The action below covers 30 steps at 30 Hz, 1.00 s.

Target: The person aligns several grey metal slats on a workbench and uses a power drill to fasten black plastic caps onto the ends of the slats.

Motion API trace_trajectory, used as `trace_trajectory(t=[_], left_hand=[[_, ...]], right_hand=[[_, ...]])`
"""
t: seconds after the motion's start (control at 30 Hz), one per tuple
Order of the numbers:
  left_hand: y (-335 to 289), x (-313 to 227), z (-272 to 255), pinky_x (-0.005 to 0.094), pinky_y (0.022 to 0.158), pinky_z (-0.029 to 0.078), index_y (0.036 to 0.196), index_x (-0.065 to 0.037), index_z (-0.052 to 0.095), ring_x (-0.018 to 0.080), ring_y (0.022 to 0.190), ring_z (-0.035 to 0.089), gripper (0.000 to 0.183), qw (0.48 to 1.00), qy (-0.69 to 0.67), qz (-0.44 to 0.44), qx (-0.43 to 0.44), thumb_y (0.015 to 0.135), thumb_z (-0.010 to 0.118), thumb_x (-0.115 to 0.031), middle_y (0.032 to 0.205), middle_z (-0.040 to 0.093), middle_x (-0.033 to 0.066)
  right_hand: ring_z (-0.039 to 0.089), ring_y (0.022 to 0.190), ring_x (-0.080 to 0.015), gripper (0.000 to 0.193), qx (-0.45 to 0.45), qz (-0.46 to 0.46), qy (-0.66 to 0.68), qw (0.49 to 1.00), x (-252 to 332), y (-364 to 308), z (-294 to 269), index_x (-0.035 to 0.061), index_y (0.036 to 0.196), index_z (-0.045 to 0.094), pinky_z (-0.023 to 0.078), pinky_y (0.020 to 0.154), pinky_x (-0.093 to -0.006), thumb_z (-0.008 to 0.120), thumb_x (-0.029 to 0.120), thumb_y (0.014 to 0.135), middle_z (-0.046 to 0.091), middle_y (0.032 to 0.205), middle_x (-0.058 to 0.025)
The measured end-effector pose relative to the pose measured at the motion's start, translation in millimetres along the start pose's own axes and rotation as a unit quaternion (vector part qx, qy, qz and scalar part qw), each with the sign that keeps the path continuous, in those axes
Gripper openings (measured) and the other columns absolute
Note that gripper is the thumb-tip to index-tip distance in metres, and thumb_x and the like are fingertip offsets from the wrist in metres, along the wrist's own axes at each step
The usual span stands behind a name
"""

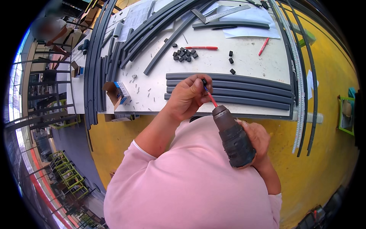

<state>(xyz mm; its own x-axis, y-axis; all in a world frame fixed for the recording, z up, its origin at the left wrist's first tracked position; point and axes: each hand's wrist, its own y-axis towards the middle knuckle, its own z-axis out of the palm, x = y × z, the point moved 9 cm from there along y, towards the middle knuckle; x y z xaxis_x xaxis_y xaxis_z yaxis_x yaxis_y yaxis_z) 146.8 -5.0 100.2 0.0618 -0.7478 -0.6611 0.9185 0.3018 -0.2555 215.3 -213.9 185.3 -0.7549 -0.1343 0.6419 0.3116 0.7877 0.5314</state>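
Note:
My right hand [256, 140] is wrapped round a dark power drill [234, 139], which points up and to the left over the front edge of the table. A red driver bit [211, 100] sticks out of its chuck. At the bit's tip, my left hand [189, 95] pinches a small black block [204, 81]. Just beyond my hands several dark grey profile bars [248, 91] lie side by side. Farther back is a loose cluster of small black blocks [184, 56], with a few more blocks [231, 60] to its right.
An opened cardboard box [116, 93] stands at the table's left, with screws scattered near it. Long grey profiles [164, 23] lie across the back left. A metal square [221, 15], a red pen [202, 48] and a long ruler [301, 76] lie around. Another person [57, 32] is at the far left.

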Motion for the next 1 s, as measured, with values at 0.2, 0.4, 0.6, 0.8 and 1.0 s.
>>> trace_trajectory(t=[0.2,0.4,0.6,0.8,1.0], left_hand=[[-6,-1,4,0.0263,0.072,0.046,0.106,0.001,0.063,0.0147,0.08,0.054,0.048,0.999,0.041,0.013,-0.019,0.094,0.071,-0.045,0.099,0.059,0.0066],[-7,3,5,0.0268,0.072,0.045,0.107,0.001,0.064,0.0149,0.08,0.054,0.049,0.999,0.041,0.005,0.005,0.094,0.072,-0.045,0.094,0.06,0.0069],[-9,6,4,0.0283,0.072,0.044,0.108,0.0,0.064,0.0156,0.08,0.053,0.046,0.999,0.035,0.0,-0.023,0.095,0.071,-0.043,0.093,0.061,0.0073],[-13,8,7,0.0289,0.076,0.045,0.11,0.0,0.064,0.016,0.081,0.054,0.043,0.999,0.012,-0.019,-0.041,0.097,0.07,-0.041,0.095,0.062,0.0075],[-11,20,2,0.0293,0.076,0.045,0.112,-0.001,0.063,0.0163,0.081,0.054,0.041,0.997,-0.014,-0.05,-0.062,0.097,0.07,-0.039,0.096,0.063,0.0066]], right_hand=[[0.069,0.078,-0.0311,0.05,0.003,-0.021,-0.052,0.998,6,-13,-1,-0.0007,0.128,0.062,0.053,0.068,-0.0402,0.072,0.008,0.08,0.072,0.102,-0.0155],[0.068,0.078,-0.0304,0.049,0.003,-0.014,-0.057,0.998,8,-16,-1,-0.0004,0.126,0.063,0.053,0.069,-0.0409,0.071,0.01,0.079,0.07,0.101,-0.015],[0.068,0.079,-0.0286,0.048,0.004,-0.017,-0.062,0.998,9,-12,-1,0.0,0.126,0.063,0.052,0.071,-0.0408,0.07,0.012,0.079,0.07,0.104,-0.0147],[0.068,0.081,-0.0282,0.048,0.011,-0.022,-0.087,0.996,14,-9,-1,0.0005,0.125,0.064,0.052,0.072,-0.0395,0.07,0.01,0.079,0.071,0.104,-0.0142],[0.068,0.081,-0.028,0.046,0.031,0.002,-0.099,0.995,13,-6,-2,0.0006,0.123,0.065,0.052,0.072,-0.0395,0.071,0.01,0.078,0.072,0.11,-0.0152]])
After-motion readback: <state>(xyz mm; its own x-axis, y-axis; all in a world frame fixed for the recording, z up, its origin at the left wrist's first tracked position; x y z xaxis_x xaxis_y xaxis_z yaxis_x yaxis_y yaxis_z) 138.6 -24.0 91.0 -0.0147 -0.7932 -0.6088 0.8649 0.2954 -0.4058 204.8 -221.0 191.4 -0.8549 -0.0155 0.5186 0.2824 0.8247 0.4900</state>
